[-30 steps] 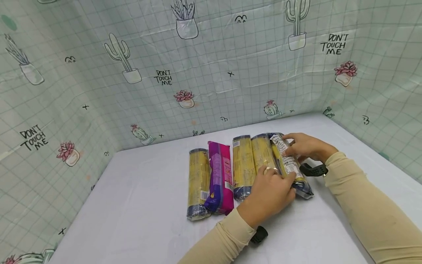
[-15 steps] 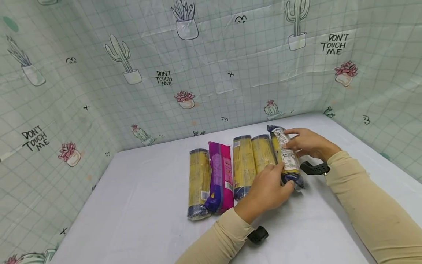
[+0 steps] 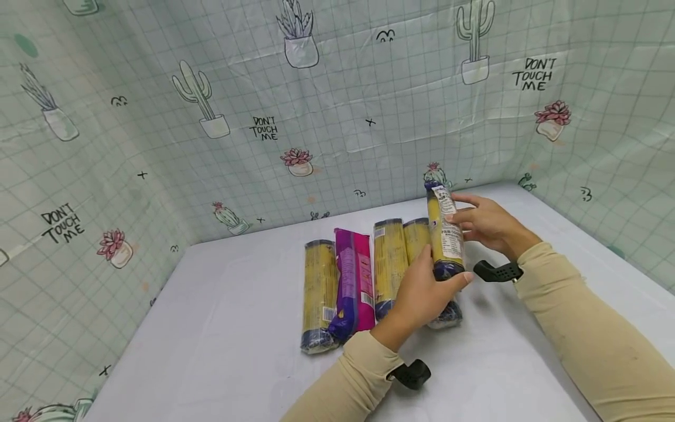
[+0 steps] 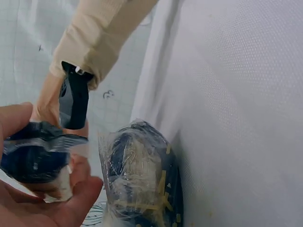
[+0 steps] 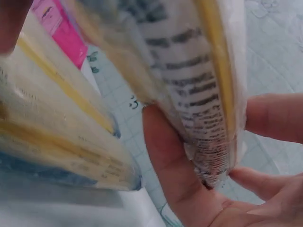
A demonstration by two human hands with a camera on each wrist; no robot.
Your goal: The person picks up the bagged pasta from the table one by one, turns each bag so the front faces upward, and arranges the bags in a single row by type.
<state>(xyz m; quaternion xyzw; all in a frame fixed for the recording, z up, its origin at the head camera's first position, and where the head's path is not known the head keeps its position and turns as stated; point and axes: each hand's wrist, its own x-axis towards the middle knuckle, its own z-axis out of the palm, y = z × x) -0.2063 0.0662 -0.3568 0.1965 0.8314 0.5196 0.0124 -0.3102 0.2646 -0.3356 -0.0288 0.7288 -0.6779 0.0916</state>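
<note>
Higher and further from the person than half a second ago, the yellow cylindrical packet in clear plastic with blue ends and a white printed label (image 3: pixel 448 231) is in the air in the head view, tilted, above the right end of the row. The right hand (image 3: pixel 487 223) grips its upper right side; the left hand (image 3: pixel 424 290) holds its lower end. On the white desk (image 3: pixel 237 305), from the left, lie a yellow plastic-wrapped cylinder (image 3: pixel 319 281), a magenta-and-purple flat packet (image 3: pixel 364 275) touching it, and two more yellow cylinders side by side, the middle one (image 3: pixel 389 258) and the last one (image 3: pixel 416 234), partly hidden.

From the left wrist, that hand's grip pinches the packet's blue end between thumb and fingers; a cylinder's crinkled wrapped end is just beside.

From the right wrist, thumb and fingers press opposite sides of the labelled packet; its print is blurred.
</note>
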